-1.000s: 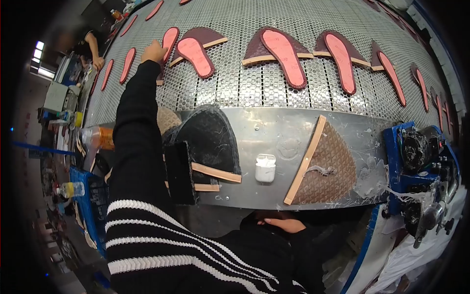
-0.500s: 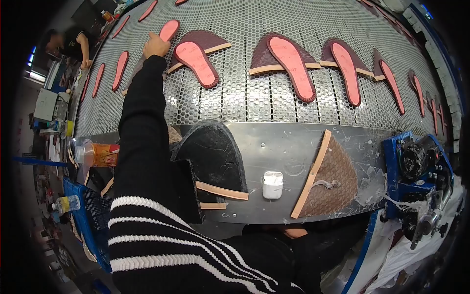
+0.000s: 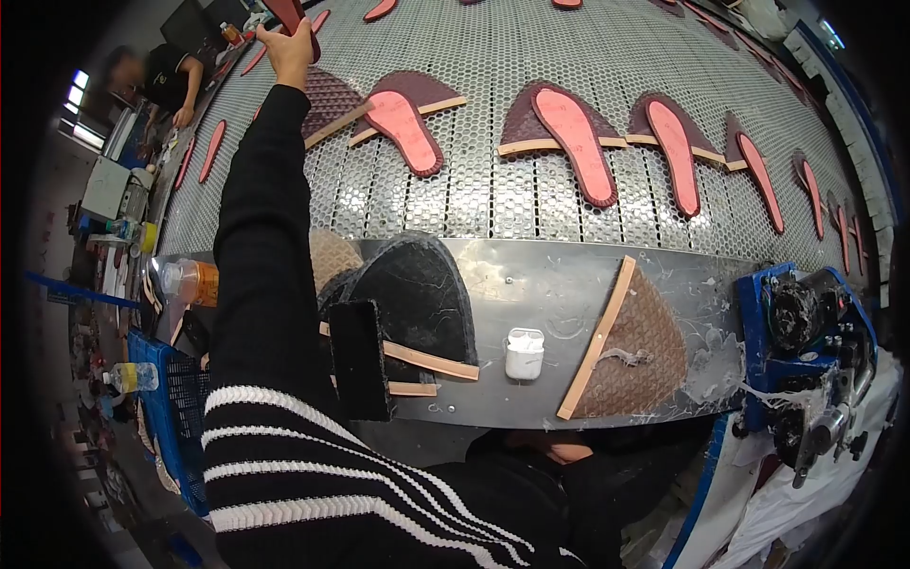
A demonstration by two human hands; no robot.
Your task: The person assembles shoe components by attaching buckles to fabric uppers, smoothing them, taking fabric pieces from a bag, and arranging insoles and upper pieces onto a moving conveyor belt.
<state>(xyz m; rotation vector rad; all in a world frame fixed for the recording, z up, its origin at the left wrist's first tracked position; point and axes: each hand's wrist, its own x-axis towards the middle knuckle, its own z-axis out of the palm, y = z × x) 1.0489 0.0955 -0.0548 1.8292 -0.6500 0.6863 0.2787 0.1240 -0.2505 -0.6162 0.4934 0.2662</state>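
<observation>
At the upper left, my left hand (image 3: 288, 47) is closed on a pink insole (image 3: 284, 11) with a dark rim, partly cut off by the frame's top. Just below it lies a dark red quilted piece (image 3: 332, 102) with a tan edge strip. Beside that, another pink insole (image 3: 406, 131) rests on a similar dark red piece (image 3: 427, 93). My right hand (image 3: 561, 451) is low near my lap under the metal ledge, its fingers hidden in shadow.
More pink insoles lie across the perforated metal surface (image 3: 474, 204). On the ledge (image 3: 502, 266) are black pieces (image 3: 417, 294), a white earbud case (image 3: 524, 355) and a brown piece (image 3: 645, 346). A blue machine (image 3: 796, 322) stands right. Another person (image 3: 171, 81) is upper left.
My left hand has moved up and away with the pink insole, uncovering the dark red piece beneath. My right hand remains low, its fingers no longer visible. The camera view has shifted.
</observation>
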